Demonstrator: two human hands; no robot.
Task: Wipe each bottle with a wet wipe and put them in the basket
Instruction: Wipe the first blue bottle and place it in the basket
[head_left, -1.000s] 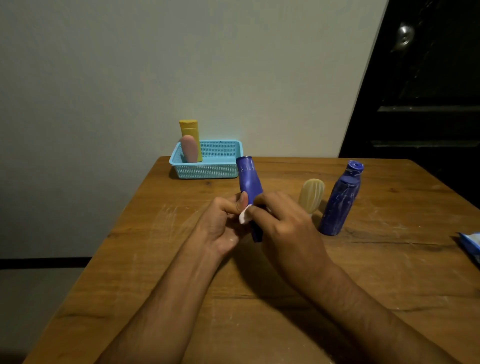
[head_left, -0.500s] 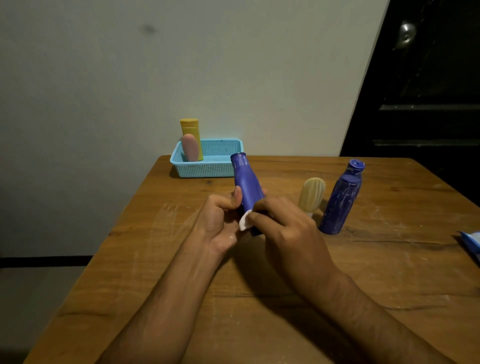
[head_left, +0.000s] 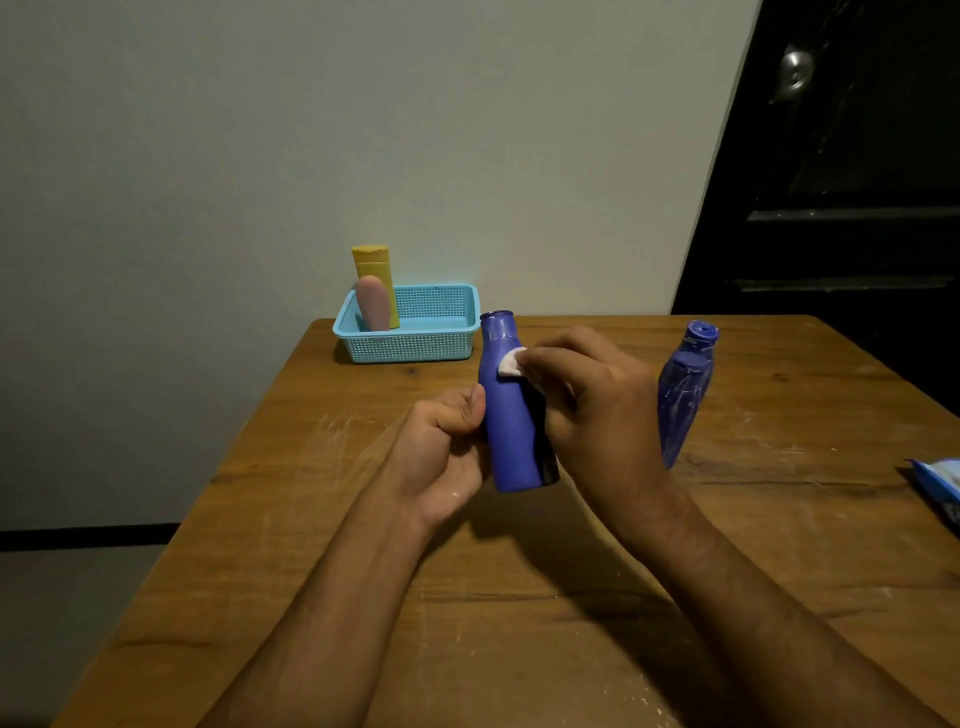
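A wooden desk (head_left: 519, 623) fills the lower half of the frame, its brown top marked with pale scuffs and whitish streaks, most of them left of centre and along the right side. Its far edge meets a plain wall. At the upper left of the desk top, close to that far edge, stands a light blue perforated basket (head_left: 415, 343). Toward the right, a dark blue bottle (head_left: 683, 400) stands upright on the wood with its cap uppermost; what looks like a second blue cap shows against its front. At the right edge of the frame lies a blue and white packet (head_left: 937, 486), partly cut off.
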